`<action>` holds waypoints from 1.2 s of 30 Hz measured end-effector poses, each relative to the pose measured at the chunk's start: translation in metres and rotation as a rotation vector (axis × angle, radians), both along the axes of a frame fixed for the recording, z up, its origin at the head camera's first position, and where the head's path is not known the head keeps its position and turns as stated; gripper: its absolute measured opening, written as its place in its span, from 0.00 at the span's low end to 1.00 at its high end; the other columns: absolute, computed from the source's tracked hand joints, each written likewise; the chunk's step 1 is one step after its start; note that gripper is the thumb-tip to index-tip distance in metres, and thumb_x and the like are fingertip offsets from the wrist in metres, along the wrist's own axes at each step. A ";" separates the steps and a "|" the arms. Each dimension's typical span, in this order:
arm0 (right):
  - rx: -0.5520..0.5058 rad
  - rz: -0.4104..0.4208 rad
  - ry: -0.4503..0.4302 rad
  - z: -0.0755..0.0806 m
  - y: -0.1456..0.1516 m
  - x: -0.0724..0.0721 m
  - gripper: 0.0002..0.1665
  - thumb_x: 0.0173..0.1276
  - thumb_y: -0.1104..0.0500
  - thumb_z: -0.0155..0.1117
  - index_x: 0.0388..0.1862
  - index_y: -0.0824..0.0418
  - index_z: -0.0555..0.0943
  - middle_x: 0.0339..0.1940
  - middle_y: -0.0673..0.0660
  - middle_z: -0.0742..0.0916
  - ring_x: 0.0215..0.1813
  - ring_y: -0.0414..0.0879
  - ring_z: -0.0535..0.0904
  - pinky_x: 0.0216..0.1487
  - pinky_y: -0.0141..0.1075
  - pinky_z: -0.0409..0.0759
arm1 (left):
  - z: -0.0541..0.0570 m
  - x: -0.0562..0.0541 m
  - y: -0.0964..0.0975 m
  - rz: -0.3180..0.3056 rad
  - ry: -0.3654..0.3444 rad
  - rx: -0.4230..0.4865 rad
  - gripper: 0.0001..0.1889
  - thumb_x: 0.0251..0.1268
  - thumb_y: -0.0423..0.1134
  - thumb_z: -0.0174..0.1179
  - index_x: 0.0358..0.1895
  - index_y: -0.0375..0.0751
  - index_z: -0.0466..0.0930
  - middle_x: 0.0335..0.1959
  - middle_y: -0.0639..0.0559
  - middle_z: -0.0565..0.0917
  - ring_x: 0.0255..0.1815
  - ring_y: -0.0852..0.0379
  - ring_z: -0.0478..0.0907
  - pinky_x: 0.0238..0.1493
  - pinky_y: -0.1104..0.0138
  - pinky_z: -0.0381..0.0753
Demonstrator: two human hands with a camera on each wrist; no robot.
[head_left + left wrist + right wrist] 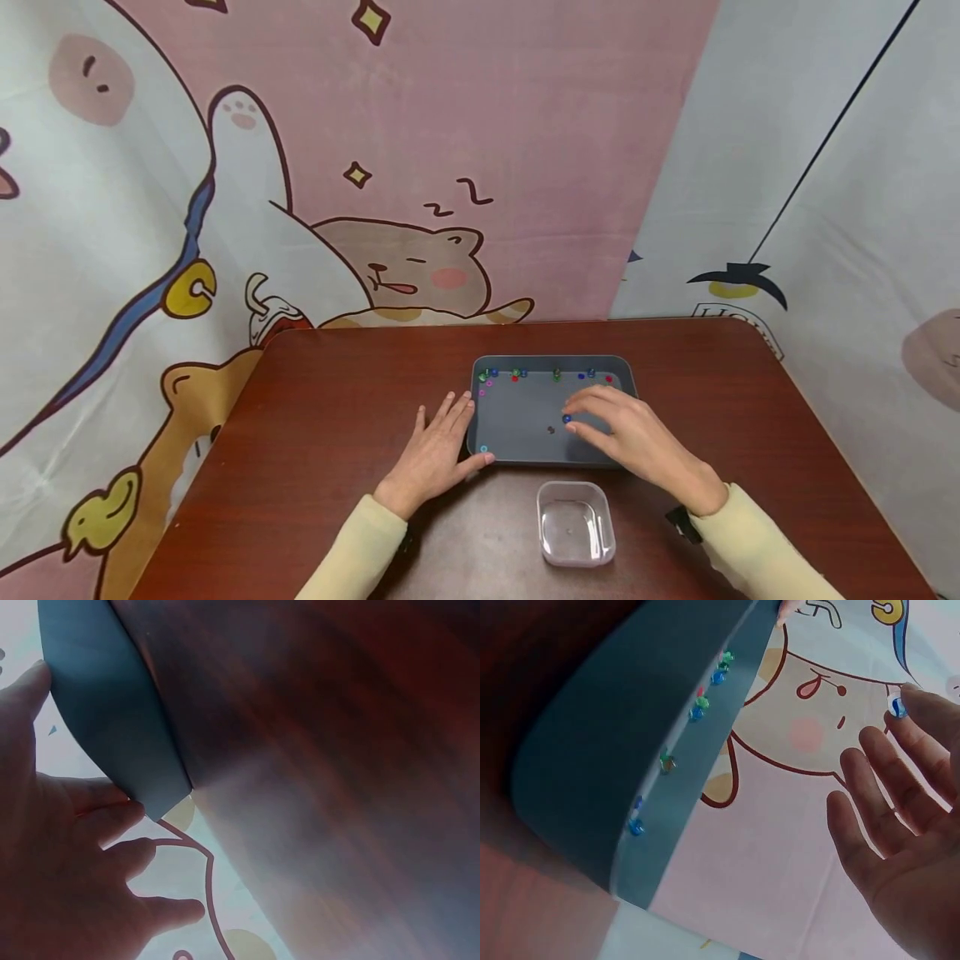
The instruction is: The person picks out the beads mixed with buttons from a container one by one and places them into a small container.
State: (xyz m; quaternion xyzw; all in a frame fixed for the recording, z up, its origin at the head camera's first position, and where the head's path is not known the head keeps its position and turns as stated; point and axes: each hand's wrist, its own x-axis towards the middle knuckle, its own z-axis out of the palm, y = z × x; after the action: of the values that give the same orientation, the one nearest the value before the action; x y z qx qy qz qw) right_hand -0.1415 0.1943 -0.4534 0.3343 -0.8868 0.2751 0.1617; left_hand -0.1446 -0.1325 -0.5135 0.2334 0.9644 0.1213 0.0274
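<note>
My right hand (647, 435) pinches a blue marble (567, 419) between thumb and index finger, above the grey tray (513, 429). In the right wrist view that marble (897, 705) looks clear with a blue swirl, and the other fingers are spread. At the tray's left side my left hand (433, 460) has its fingers extended, with fingertips and thumb touching the rim. Several blue and green marbles, such as a green marble (557, 374), lie along the tray's far wall with small red pieces. A small dark piece (551, 430) lies mid-tray.
A clear plastic container (576, 525) stands on the brown table (337, 400) just in front of the tray. Pink rings (482, 392) lie at the tray's left, and a light blue ring (483, 449) is near its front left corner. A cartoon cloth hangs behind.
</note>
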 end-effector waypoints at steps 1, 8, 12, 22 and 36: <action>-0.010 0.007 -0.010 -0.001 0.000 0.002 0.13 0.64 0.56 0.79 0.47 0.49 0.88 0.49 0.43 0.87 0.52 0.42 0.84 0.48 0.43 0.85 | 0.000 0.000 0.000 0.002 0.000 -0.002 0.50 0.71 0.74 0.50 0.82 0.38 0.59 0.85 0.47 0.55 0.85 0.46 0.47 0.76 0.33 0.49; -0.082 0.046 -0.060 -0.006 0.002 0.016 0.16 0.63 0.60 0.79 0.48 0.46 0.88 0.51 0.42 0.86 0.52 0.40 0.84 0.46 0.39 0.85 | 0.002 0.000 -0.002 0.000 0.007 -0.004 0.50 0.71 0.73 0.51 0.81 0.38 0.59 0.84 0.48 0.55 0.85 0.46 0.47 0.76 0.33 0.49; -0.105 0.081 -0.073 -0.008 0.003 0.023 0.18 0.64 0.62 0.78 0.49 0.45 0.87 0.52 0.42 0.86 0.52 0.40 0.84 0.48 0.34 0.83 | 0.002 0.000 -0.001 -0.002 0.013 -0.002 0.49 0.71 0.73 0.52 0.81 0.38 0.60 0.84 0.47 0.56 0.85 0.46 0.48 0.76 0.33 0.50; -0.160 0.195 -0.092 -0.014 0.005 0.041 0.20 0.64 0.64 0.78 0.49 0.42 0.86 0.51 0.41 0.85 0.50 0.38 0.84 0.51 0.21 0.77 | 0.003 -0.001 0.001 -0.018 0.025 -0.011 0.49 0.70 0.72 0.53 0.81 0.37 0.61 0.84 0.46 0.56 0.84 0.43 0.51 0.74 0.32 0.52; -0.029 0.241 -0.026 -0.016 0.011 0.053 0.08 0.67 0.52 0.77 0.43 0.46 0.87 0.53 0.41 0.85 0.51 0.38 0.82 0.51 0.22 0.76 | 0.004 -0.001 0.002 -0.011 0.002 -0.015 0.49 0.70 0.72 0.53 0.81 0.37 0.61 0.84 0.46 0.56 0.84 0.44 0.50 0.75 0.33 0.51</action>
State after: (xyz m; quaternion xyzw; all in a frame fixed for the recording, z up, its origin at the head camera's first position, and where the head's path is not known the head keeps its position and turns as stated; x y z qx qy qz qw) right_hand -0.0889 0.2057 -0.4694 0.4325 -0.8381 0.3097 0.1208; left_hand -0.1457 -0.1302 -0.5092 0.2386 0.9640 0.1136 0.0288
